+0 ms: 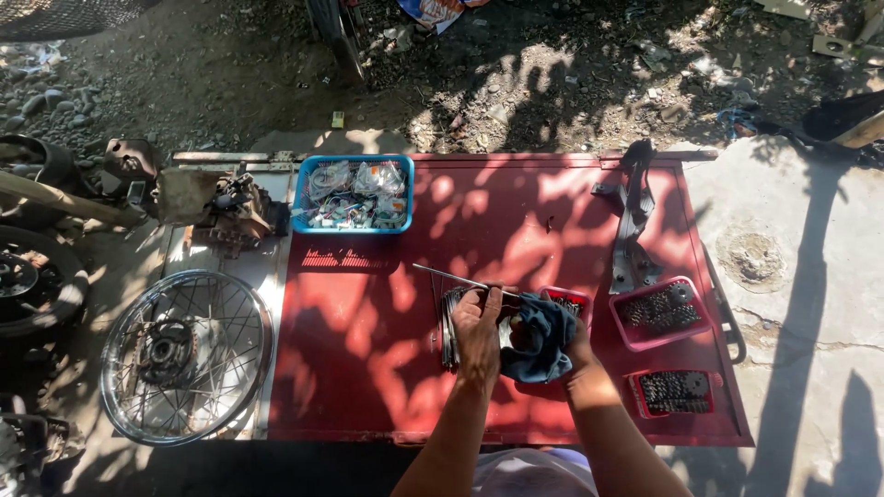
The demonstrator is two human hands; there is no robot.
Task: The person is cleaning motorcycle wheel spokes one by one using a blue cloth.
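The left hand (478, 329) was closed around a thin, straight metal spoke (453, 278), holding it near its right end so the rod slanted up and to the left over the flat red metal desk (368, 350). The right hand (573, 348) was bunched into a crumpled dark blue rag (541, 339), gripping the cloth against that same end of the spoke. A bundle of more thin metal spokes (449, 324) lay on the desk just left of the left hand.

To wipe well, the rag should wrap fully around the rod and be drawn along its length (a judgement only), with the left hand keeping it from flexing.

1 small red tray (569, 300) sat just behind the rag, and 2 more red trays of small dark parts (661, 313) stood to the right, near the desk's right edge. A blue plastic basket of bagged small parts (354, 193) stood at the far edge. The desk's middle and near-left lay open. A spoked metal wheel rim (186, 355) rested beyond the left edge.
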